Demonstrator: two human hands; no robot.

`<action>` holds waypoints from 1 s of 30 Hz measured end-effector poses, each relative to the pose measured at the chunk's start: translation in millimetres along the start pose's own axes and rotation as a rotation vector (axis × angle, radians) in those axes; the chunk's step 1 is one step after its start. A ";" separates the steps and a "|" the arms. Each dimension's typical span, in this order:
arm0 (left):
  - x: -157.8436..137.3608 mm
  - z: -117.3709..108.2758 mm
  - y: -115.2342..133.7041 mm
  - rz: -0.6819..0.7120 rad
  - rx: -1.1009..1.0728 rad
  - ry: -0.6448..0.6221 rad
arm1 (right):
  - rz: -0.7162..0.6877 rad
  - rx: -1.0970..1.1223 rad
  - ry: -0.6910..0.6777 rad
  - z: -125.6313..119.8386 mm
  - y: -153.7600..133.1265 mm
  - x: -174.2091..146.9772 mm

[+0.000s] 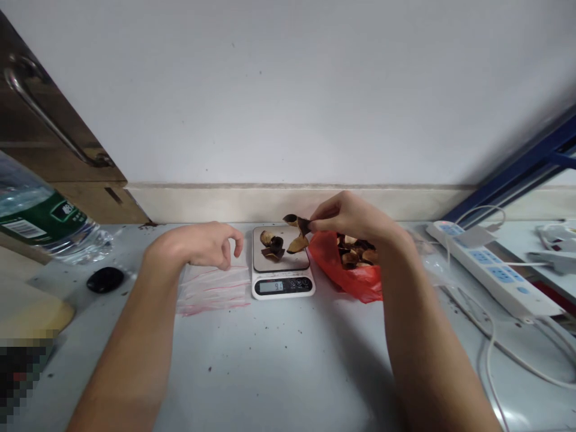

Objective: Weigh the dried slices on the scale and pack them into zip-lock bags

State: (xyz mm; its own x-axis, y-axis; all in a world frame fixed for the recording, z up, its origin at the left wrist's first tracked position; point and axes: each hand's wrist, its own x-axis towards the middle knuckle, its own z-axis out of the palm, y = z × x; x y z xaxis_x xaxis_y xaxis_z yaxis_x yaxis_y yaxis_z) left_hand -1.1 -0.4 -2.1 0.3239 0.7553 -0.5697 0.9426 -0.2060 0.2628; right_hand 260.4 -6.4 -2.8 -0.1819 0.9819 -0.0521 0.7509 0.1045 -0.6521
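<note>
My right hand (pixel 355 217) pinches a piece of dried citrus peel (pixel 297 233), dark brown outside and tan inside, above the right part of a kitchen scale (pixel 282 285). On the scale's plate lie a few more curled peels (pixel 272 247); the lit display seems to show 91, any decimal point being too small to tell. Beside the right wrist, a red plastic bag (pixel 324 252) holds several more peels (pixel 355 255), partly hidden by my forearm. My left hand (pixel 207 245) hovers over clear zip bags (pixel 213 291), fingers loosely bent and apart, with nothing in them.
A white power strip (pixel 490 264) with plugs and cables lies at the right. To the left are a large water bottle (pixel 45 210) and a black oval object (pixel 105 279). A wall (pixel 288 96) rises behind the table (pixel 270 372), which has small dark crumbs on it.
</note>
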 end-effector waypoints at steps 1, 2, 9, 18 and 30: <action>-0.2 -0.2 0.3 -0.003 0.002 0.001 | 0.001 -0.008 -0.003 1.5 0.6 0.9; -0.4 -0.4 0.5 -0.005 0.000 0.003 | 0.003 -0.016 -0.005 2.8 1.1 1.7; -0.3 0.0 0.1 -0.003 -0.001 0.004 | 0.070 -0.081 0.001 13.8 0.4 7.3; 0.0 1.2 0.2 0.006 0.000 0.008 | 0.051 -0.145 -0.014 37.3 0.6 18.7; 0.4 0.8 -1.6 0.020 0.008 0.017 | 0.125 -0.168 0.158 -18.7 3.2 -15.7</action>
State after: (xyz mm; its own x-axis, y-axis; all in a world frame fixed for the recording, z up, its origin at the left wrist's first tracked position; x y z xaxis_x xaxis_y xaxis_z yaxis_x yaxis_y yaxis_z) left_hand -2.4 -0.3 -3.4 0.3415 0.7613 -0.5512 0.9365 -0.2260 0.2682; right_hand 277.5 -18.5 10.1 0.0107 0.9999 0.0030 0.8587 -0.0076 -0.5124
